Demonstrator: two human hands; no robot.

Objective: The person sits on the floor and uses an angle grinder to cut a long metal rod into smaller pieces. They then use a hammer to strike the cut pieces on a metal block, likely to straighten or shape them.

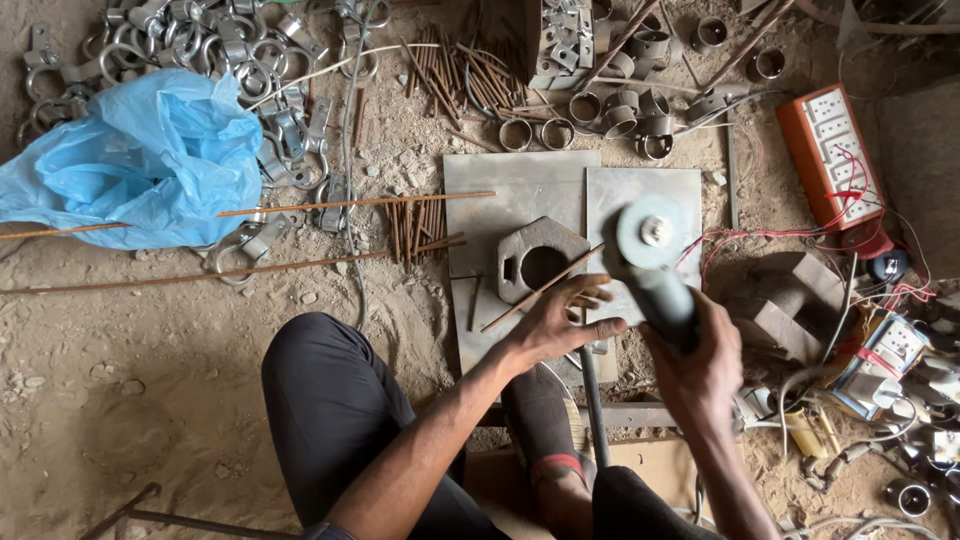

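While you look down from the head view, your right hand is wrapped tight round the dark body of an angle grinder, fingers closed on the handle, with the grey disc facing up and forward of your knuckles. Your left hand is pinched shut on a thin rusty rod, thumb and fingers pressing its near part down against the steel plates on the ground.

That rod is what matters: its long axis runs on a diagonal, from low on your left up toward the disc on your right, crossing the edge of a hexagonal metal block with a round hole. The rod's upper tip sits just beside the left rim of the disc; whether they touch you cannot tell from here. So the rod lies to the left of the grinder, and the disc is the nearer tool to its free end, while your left hand holds the lower stretch, close to the disc itself.

Round about, a blue plastic bag lies on the sandy floor well to your left, with a heap of pipe clamps behind it and loose bundles of short rods near the plates. An orange socket board with red wires sits to your right.
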